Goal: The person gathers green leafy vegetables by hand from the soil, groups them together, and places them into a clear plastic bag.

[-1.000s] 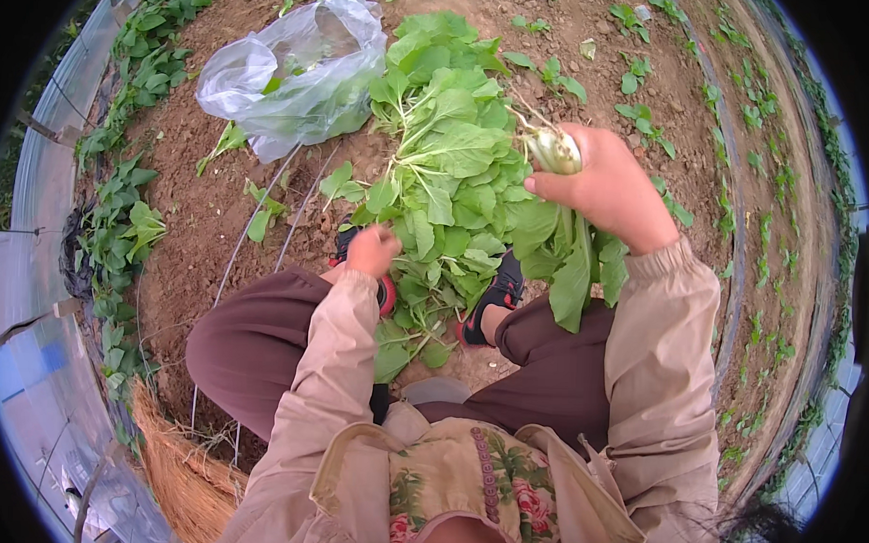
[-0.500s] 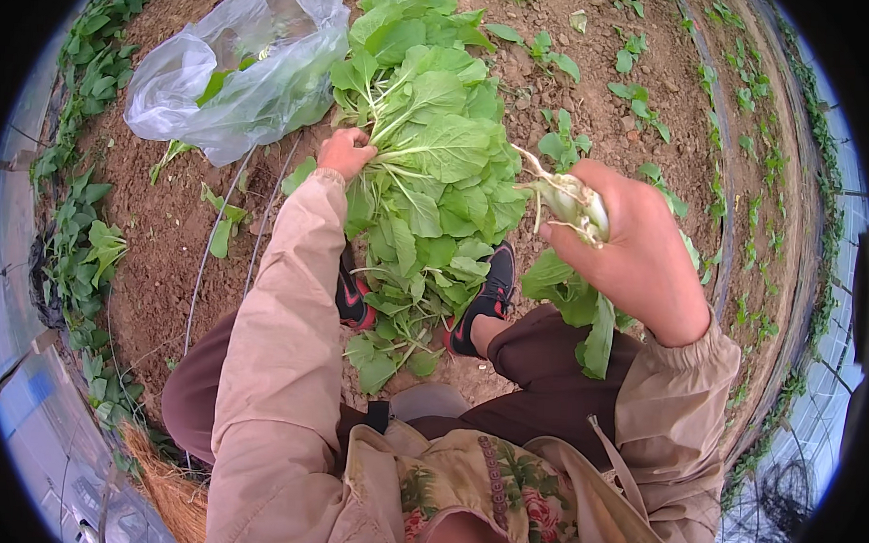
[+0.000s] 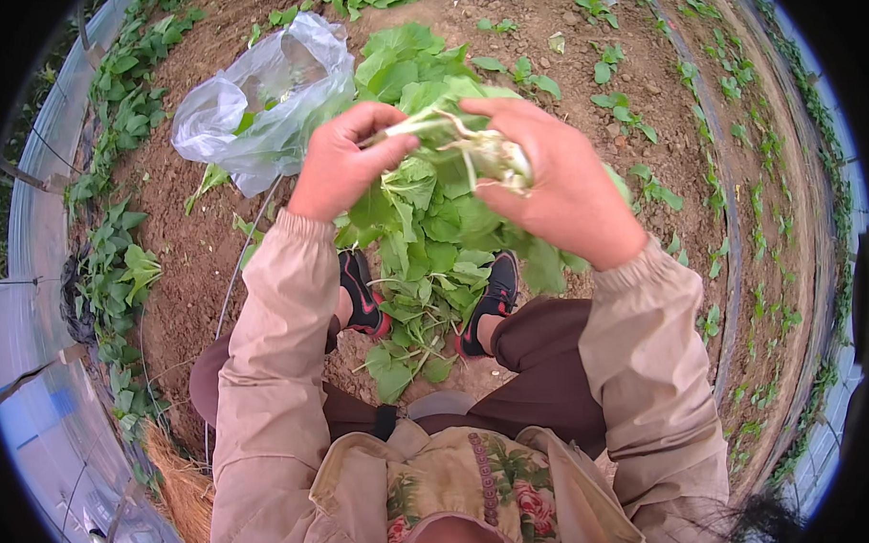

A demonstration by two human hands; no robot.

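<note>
Above a pile of leafy greens point(image 3: 427, 223), both of my hands are raised close together. My right hand point(image 3: 567, 185) is closed round a bunch of leafy greens point(image 3: 496, 161), its white stem bases and stringy roots toward my left hand. Leaves of that bunch hang below the right palm. My left hand point(image 3: 338, 168) pinches a pale stem point(image 3: 411, 127) between thumb and fingers, right beside the root ends. Motion blurs the leaves between the hands. A clear plastic bag point(image 3: 238, 135) with some greens inside lies on the soil, left of the pile.
My shoes point(image 3: 362, 293) stand on either side of the pile's near end. Rows of young plants point(image 3: 622, 115) grow in the brown soil to the right. Thin wires point(image 3: 228, 303) run along the ground at left. A straw-coloured bundle point(image 3: 173, 487) lies at lower left.
My left hand has lifted off the pile with a stem in its pinch. My right hand has moved left and up with its bunch, so the hands are now close together.
</note>
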